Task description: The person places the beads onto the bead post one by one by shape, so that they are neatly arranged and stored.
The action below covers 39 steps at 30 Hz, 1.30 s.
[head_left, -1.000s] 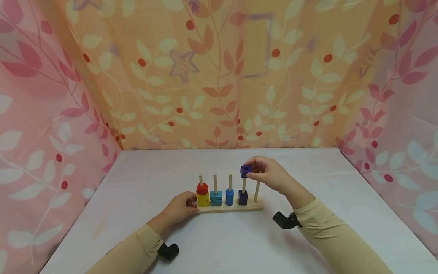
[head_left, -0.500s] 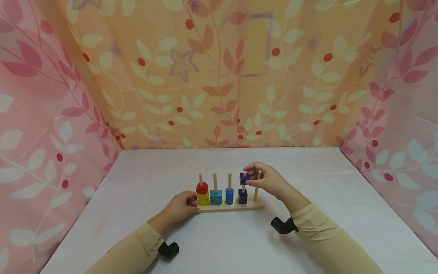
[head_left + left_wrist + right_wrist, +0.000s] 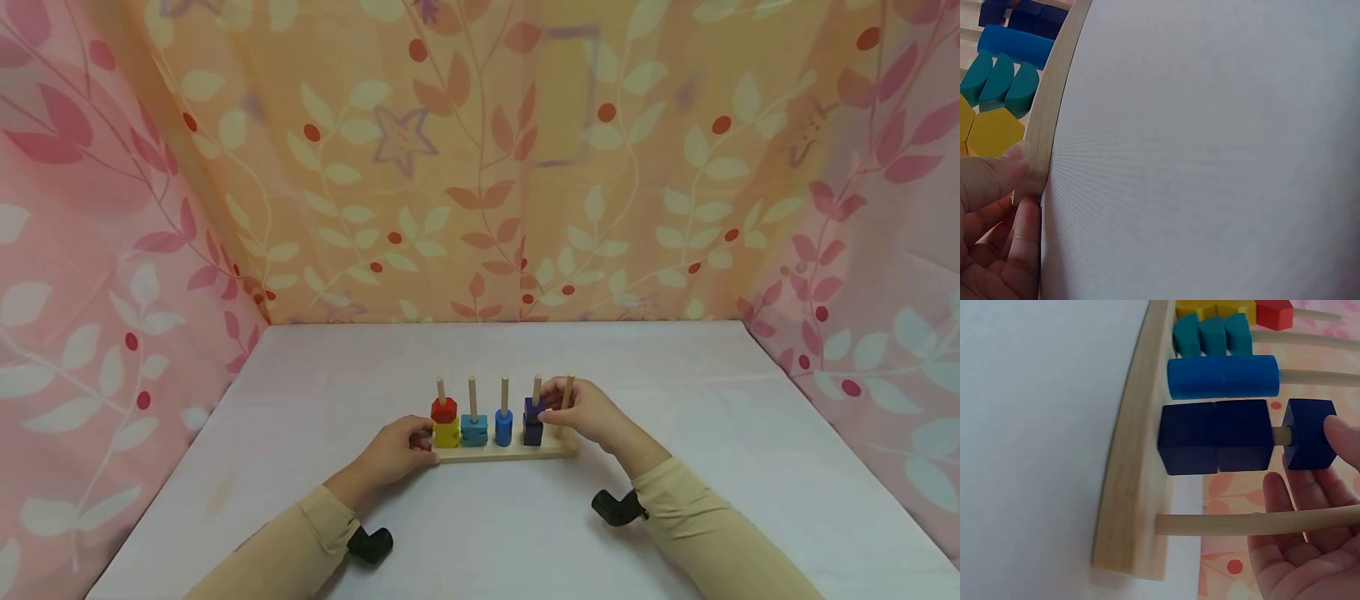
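A wooden peg stacker base (image 3: 480, 454) stands on the table with a row of upright pegs. My left hand (image 3: 390, 454) grips its left end, thumb on top and fingers at the end, as the left wrist view shows. With thumb and fingers my right hand (image 3: 592, 414) pinches a dark purple square block (image 3: 1310, 434) threaded on the fourth peg. In the right wrist view a short gap of bare peg separates it from two purple blocks (image 3: 1215, 437) stacked below. The rightmost peg (image 3: 1260, 522) bears no block and passes in front of my right fingers.
Yellow blocks (image 3: 446, 433) with a red one (image 3: 444, 409) on top fill the leftmost peg. Teal blocks (image 3: 474, 430) sit on the second peg, and blue cylinders (image 3: 503, 427) on the third. Patterned curtains (image 3: 480, 167) surround the white table (image 3: 480, 533).
My right hand has lowered the purple block from the top of the fourth peg down along it, towards the purple blocks below. The left hand has stayed at the base's end.
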### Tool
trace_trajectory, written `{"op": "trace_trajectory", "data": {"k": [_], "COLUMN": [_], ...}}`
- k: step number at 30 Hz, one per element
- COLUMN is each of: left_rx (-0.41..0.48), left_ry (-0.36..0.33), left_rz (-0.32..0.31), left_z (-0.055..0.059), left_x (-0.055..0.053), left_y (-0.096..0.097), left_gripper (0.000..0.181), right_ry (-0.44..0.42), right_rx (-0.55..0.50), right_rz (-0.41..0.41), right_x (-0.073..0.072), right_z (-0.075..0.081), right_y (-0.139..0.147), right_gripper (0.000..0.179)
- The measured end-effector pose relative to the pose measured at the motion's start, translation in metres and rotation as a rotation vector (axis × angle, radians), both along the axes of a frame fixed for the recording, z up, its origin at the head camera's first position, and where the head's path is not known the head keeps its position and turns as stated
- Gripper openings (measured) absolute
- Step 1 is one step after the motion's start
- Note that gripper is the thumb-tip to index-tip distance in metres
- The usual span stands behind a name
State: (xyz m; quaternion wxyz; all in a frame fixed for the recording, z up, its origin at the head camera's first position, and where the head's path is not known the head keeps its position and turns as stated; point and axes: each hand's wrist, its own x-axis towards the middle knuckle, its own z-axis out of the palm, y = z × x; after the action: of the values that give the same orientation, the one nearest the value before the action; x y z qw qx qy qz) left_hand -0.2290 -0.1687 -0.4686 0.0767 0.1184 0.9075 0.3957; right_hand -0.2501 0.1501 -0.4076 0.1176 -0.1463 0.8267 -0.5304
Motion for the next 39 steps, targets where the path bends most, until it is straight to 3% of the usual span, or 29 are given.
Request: {"op": "trace_trajectory", "data": {"k": [14, 18, 23, 27, 31, 35, 39], "left_rx": [0.005, -0.003, -0.021, -0.052, -0.089, -0.128, -0.244], "left_ry": [-0.032, -0.04, -0.043, -0.043, 0.005, 0.081, 0.178], "left_rz": [-0.006, -0.029, -0.05, -0.015, -0.002, -0.013, -0.028], "left_z": [-0.002, -0.001, 0.005, 0.015, 0.035, 0.056, 0.066], "left_x": [0.0, -0.002, -0.007, -0.014, -0.02, -0.021, -0.018], "left_y": [0.0, -0.002, -0.006, -0.012, -0.018, -0.027, -0.038], "left_gripper": [0.045, 0.045, 0.045, 0.047, 0.048, 0.05, 0.053], "right_ry": [-0.008, -0.004, 0.044, 0.102, 0.171, 0.284, 0.407], "right_rx": [0.039, 0.075, 0.086, 0.122, 0.172, 0.282, 0.436], "right_rz": [0.025, 0.058, 0.092, 0.119, 0.104, 0.024, -0.077], "right_x": [-0.002, -0.004, -0.008, -0.014, -0.018, -0.018, -0.016], "right_z": [-0.014, -0.008, 0.012, 0.026, 0.041, 0.049, 0.042], "right_y": [0.003, 0.01, 0.025, 0.043, 0.063, 0.082, 0.096], "right_gripper": [0.032, 0.037, 0.041, 0.041, 0.041, 0.037, 0.038]}}
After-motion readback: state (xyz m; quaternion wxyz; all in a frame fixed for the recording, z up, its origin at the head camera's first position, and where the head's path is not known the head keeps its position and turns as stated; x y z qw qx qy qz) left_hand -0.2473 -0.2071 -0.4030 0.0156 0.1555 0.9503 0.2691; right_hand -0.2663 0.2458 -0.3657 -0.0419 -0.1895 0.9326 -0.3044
